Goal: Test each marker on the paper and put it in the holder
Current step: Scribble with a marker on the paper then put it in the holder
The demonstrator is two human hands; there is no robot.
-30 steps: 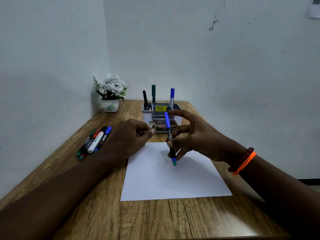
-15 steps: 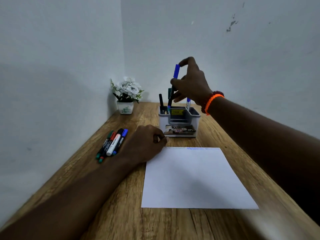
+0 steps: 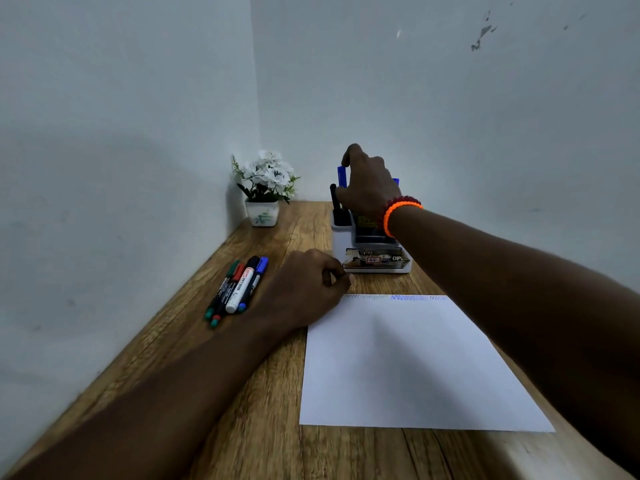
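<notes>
While your right hand (image 3: 367, 188) pinches the blue marker (image 3: 342, 177) by its cap, upright over the holder (image 3: 372, 252) at the back of the bench (image 3: 263, 427), a black marker (image 3: 334, 202) stands in the holder's left compartment. Your left hand (image 3: 308, 289) rests loosely curled, holding nothing, at the paper (image 3: 412, 368) corner, beside five capped markers (image 3: 237, 289) lying together.
</notes>
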